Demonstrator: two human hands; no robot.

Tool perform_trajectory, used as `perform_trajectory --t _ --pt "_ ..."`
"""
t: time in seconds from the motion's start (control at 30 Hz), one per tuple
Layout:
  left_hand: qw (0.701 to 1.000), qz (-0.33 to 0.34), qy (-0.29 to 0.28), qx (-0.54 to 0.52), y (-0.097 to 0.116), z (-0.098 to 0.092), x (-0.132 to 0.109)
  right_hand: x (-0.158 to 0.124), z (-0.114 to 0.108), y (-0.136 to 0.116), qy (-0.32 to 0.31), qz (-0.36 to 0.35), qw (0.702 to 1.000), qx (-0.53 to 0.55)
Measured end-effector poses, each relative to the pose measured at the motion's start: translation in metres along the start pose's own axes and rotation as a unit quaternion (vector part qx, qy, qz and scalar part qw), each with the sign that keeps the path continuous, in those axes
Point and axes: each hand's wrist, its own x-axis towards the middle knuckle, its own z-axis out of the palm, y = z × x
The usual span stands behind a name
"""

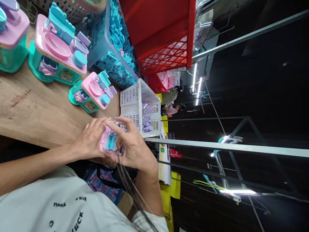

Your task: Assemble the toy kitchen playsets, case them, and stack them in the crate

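Both my hands are closed round a small pink toy piece (110, 141) with a teal part, and it seems to sit in clear plastic. My left hand (88, 141) grips it from the left, fingers curled over its top. On the other side, my right hand (135, 149) pinches its upper edge with fingertips. I hold it just off the edge of the wooden table (36, 106). The underside of the piece is hidden by my fingers.
Three pink and teal toy sinks (93, 91) (58, 48) (12, 35) stand on the table. Beside my hands is a white basket (131, 96) of clear and purple parts. Behind it are a blue basket (106, 42) of teal parts and a red crate (164, 32). A person (172, 108) sits far off.
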Motion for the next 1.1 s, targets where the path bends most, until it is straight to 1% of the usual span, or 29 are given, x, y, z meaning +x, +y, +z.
perform_trajectory --t 0.2,0.33,0.5,0.7,0.97,1.1 --pt "1.000 0.002 -0.019 0.013 -0.002 0.000 0.000 -0.011 0.013 0.002 0.049 0.030 0.998 0.022" --pt "0.999 -0.005 -0.024 0.029 0.003 -0.003 0.000 -0.014 0.016 0.004 0.049 0.021 0.998 0.017" --pt "0.999 -0.005 -0.029 0.034 0.006 -0.006 0.000 -0.011 0.013 0.004 0.046 0.009 0.999 0.019" --pt "0.999 -0.004 -0.022 0.029 0.003 -0.001 0.000 -0.009 0.010 0.005 0.026 0.013 0.999 0.023" --pt "1.000 -0.004 -0.016 0.008 0.004 -0.002 0.000 0.002 -0.001 0.004 -0.027 0.020 0.999 0.017" --pt "1.000 0.016 0.017 0.015 0.001 0.002 -0.002 0.006 -0.003 0.005 -0.036 0.008 0.999 0.027"
